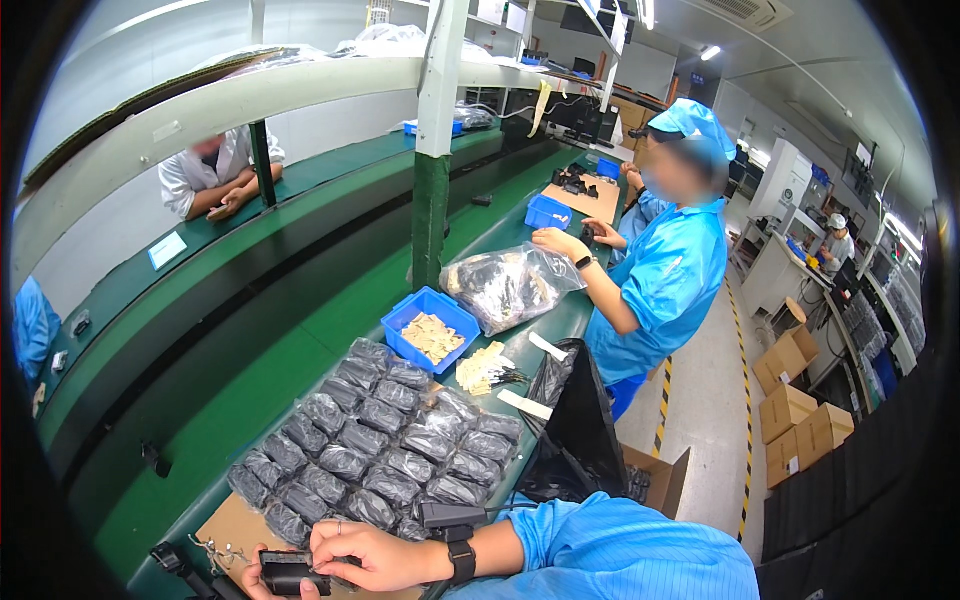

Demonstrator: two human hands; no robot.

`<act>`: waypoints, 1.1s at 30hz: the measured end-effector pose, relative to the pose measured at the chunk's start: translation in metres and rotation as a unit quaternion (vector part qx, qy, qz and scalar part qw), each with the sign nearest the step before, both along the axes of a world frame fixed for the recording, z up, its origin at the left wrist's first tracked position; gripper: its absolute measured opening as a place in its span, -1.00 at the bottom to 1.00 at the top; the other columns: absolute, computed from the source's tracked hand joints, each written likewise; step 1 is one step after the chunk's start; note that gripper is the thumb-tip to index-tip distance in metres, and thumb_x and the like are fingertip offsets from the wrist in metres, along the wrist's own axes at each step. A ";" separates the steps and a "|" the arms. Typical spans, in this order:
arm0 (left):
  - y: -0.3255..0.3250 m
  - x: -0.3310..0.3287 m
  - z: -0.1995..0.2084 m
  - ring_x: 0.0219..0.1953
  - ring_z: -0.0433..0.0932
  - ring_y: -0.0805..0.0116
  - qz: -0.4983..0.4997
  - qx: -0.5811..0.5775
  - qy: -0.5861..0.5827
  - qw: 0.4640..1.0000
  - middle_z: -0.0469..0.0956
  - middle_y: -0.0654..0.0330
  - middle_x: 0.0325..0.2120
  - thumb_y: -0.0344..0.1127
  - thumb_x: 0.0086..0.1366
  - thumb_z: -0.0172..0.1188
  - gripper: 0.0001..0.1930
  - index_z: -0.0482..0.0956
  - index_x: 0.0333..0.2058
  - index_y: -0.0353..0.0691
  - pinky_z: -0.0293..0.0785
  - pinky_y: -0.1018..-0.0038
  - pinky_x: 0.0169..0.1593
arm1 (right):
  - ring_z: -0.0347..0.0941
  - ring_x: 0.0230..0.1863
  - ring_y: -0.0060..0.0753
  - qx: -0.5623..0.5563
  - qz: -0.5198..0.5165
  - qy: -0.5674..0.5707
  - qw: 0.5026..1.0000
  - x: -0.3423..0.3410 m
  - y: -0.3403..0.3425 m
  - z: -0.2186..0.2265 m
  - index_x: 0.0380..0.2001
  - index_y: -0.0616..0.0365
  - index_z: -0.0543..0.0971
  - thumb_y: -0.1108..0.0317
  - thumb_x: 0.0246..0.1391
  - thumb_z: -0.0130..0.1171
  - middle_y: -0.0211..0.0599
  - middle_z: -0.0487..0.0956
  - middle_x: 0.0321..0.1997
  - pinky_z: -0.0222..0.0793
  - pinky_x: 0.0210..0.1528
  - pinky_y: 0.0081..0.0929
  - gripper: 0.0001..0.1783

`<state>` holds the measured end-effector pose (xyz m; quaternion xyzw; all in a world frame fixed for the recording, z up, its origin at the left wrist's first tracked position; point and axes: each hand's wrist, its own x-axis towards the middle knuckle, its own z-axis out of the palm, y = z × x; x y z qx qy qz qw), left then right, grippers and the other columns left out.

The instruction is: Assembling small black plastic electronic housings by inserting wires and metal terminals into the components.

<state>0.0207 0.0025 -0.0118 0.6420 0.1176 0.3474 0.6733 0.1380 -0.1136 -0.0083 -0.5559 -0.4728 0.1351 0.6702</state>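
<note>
At the bottom edge, my left hand grips a small black rectangular device, fingers curled round its left and lower sides; part of this hand is cut off by the picture's edge. My right hand bends over the device's right end, fingertips pinched together against it. Whatever small part may sit between those fingertips is hidden. Below both hands lies a brown cardboard sheet. Just beyond them, several rows of black items in clear plastic wrap cover the bench. Thin pale wire-like pieces lie left of my left hand.
Past the wrapped items stand a blue bin of tan pieces and a pile of white-and-black leads. A clear plastic bag lies beyond. A black bag hangs at the right edge. A co-worker in blue works farther along the bench.
</note>
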 end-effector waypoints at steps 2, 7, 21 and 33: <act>0.000 0.000 0.001 -0.11 0.40 0.21 -0.004 -0.006 0.025 1.000 0.33 -0.01 -0.08 -0.54 0.12 0.19 -0.45 0.17 0.06 -0.29 0.38 0.38 -0.02 | 0.36 -0.36 -0.29 0.013 0.005 -0.011 1.000 0.000 0.000 -0.001 -0.41 0.30 0.47 0.55 0.02 0.08 -0.25 0.40 -0.39 0.27 -0.29 -0.49 -0.96; -0.003 0.001 0.002 -0.12 0.41 0.22 0.010 0.021 0.015 1.000 0.34 0.00 -0.09 -0.52 0.12 0.20 -0.46 0.18 0.05 -0.29 0.38 0.39 -0.03 | 0.34 -0.38 -0.49 -0.040 -0.010 0.128 0.991 -0.009 0.001 -0.014 -0.41 0.28 0.52 0.50 0.02 0.14 -0.32 0.44 -0.38 0.24 -0.34 -0.58 -0.94; -0.003 -0.001 0.001 -0.10 0.41 0.22 0.035 0.053 0.004 0.998 0.35 0.03 -0.09 -0.52 0.13 0.21 -0.50 0.22 0.03 -0.29 0.39 0.37 -0.02 | 0.36 -0.41 -0.55 -0.102 0.016 0.122 0.987 0.000 -0.002 0.003 -0.44 0.29 0.57 0.44 0.00 0.18 -0.35 0.46 -0.44 0.27 -0.38 -0.60 -0.88; -0.001 -0.003 0.000 0.01 0.33 0.19 0.025 0.112 0.014 0.993 0.26 0.02 0.01 -0.51 0.15 0.18 -0.52 0.22 0.03 -0.28 0.31 0.33 0.08 | 0.39 -0.46 -0.43 -0.096 -0.002 0.053 0.994 0.008 -0.006 0.007 -0.45 0.26 0.59 0.42 -0.01 0.20 -0.31 0.46 -0.53 0.28 -0.42 -0.53 -0.89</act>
